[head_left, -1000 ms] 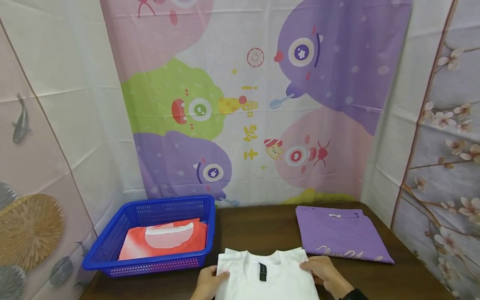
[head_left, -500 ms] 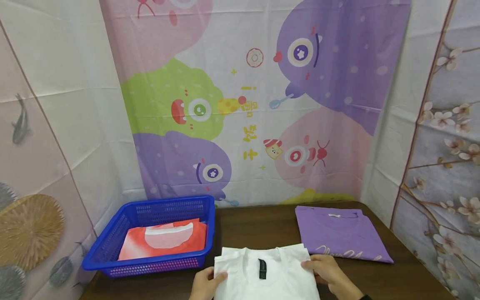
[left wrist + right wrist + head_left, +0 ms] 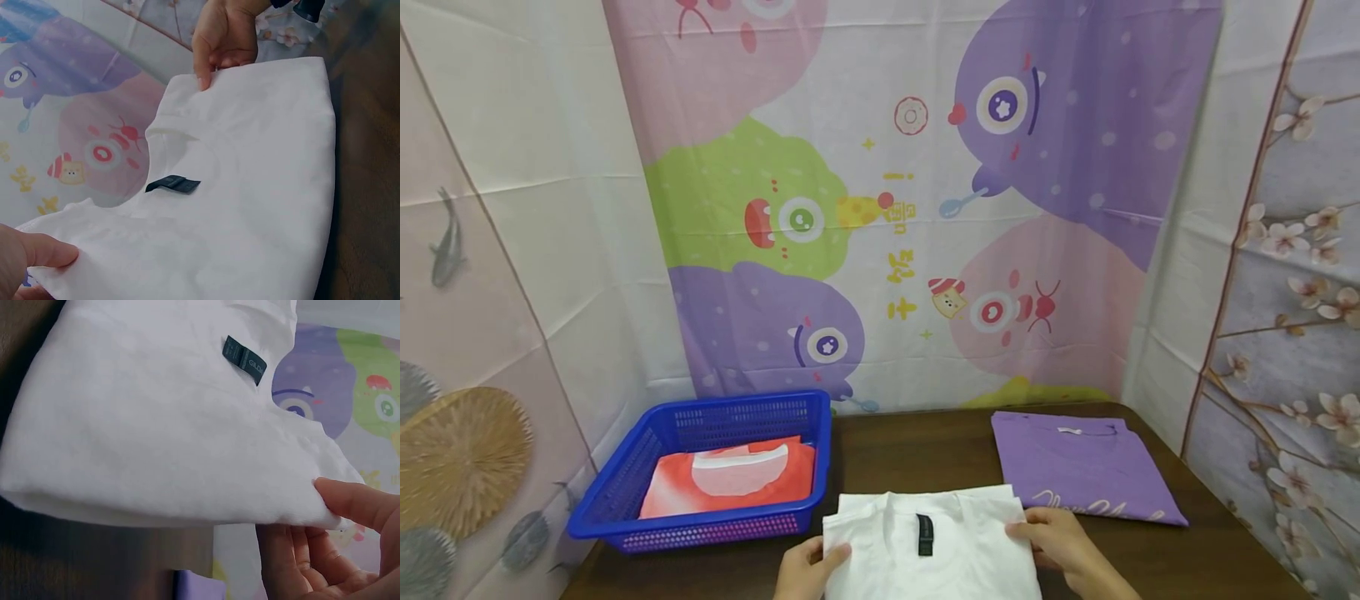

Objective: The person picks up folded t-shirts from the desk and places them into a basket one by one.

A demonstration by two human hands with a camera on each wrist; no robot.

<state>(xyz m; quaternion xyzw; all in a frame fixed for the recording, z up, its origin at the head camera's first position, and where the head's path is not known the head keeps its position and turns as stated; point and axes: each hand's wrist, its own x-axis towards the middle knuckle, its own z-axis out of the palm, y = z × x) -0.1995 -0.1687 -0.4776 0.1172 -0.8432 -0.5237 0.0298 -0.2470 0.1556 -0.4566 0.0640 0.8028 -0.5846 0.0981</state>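
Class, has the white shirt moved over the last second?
Yes, slightly. Against the basket, the white shirt has shifted up in the head view, its left edge further left; whether raised or pushed away, I cannot tell.

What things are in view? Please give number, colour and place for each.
Table: 1, dark brown, lower middle
Basket: 1, blue, on table, left
Red garment: 1, red with pink, inside basket
Purple shirt: 1, purple, on table, right
White shirt: 1, white, front centre
Label: 1, dark, inside white shirt's neck
Cartoon curtain: 1, multicoloured, behind table
Side hangings: 2, pale, left and right
Small object: 1, black, top of left-wrist view
Left hand: 1, bare, pinches white shirt's left edge
Right hand: 1, bare, pinches white shirt's right edge
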